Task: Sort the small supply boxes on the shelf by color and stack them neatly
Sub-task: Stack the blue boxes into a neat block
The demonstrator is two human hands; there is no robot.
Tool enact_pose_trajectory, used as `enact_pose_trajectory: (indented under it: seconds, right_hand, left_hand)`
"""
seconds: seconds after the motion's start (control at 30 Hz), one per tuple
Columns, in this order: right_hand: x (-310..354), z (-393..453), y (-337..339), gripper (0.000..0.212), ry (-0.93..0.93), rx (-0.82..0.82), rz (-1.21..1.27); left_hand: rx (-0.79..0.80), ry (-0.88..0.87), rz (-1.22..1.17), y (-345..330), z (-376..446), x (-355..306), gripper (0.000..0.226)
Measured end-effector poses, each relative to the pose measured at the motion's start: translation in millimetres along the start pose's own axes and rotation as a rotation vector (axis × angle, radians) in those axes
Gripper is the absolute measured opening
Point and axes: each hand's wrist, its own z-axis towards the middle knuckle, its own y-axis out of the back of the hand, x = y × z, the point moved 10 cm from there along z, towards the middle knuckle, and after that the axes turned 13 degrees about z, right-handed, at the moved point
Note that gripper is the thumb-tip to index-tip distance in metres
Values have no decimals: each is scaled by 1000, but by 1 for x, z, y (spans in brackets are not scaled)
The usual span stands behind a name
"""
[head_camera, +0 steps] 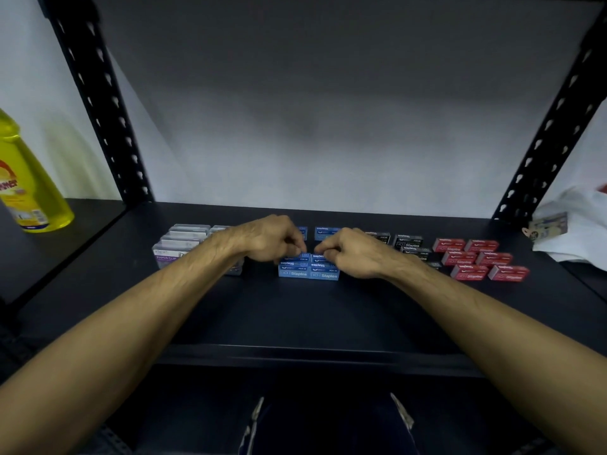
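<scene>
Fingers of our left hand [272,239] and right hand [353,254] curl and pinch the blue staple boxes [308,267], apparently squaring their stack.

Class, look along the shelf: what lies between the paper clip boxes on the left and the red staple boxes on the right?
In the head view, the blue staple boxes, with both hands on them, then the black staple boxes.
</scene>
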Motion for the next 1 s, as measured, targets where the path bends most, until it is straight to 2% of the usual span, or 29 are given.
enact_pose_trajectory:
  seconds: [0.1, 0.17, 0.3, 0.37, 0.43, 0.57, 1.0]
  right_hand:
    - [-2, -2, 1, 41, -25, -1, -12]
    - [-5, -4, 0, 54, -50, 17, -42]
    - [-9, -4, -3, 79, -79, 36, -114]
    - [-9, -2, -5, 75, -70, 30, -127]
    - [-6, -1, -6, 61, -54, 28, -140]
    - [-2, -3, -7, 38, -25, 31, -141]
    - [0, 1, -11, 38, -19, 31, -89]
  left_hand:
    - [-13, 31, -12, 3, -3, 0, 26]
    - [17, 49, -18, 2, -4, 1, 28]
    - [77, 46, 39, -5, -7, 1, 47]
    - [89, 41, 69, -10, -7, -1, 51]
    - [81, 51, 86, -13, -5, -2, 49]
    - [38, 60, 85, -14, -2, -1, 36]
    - [32, 56, 87, -13, -3, 3, 25]
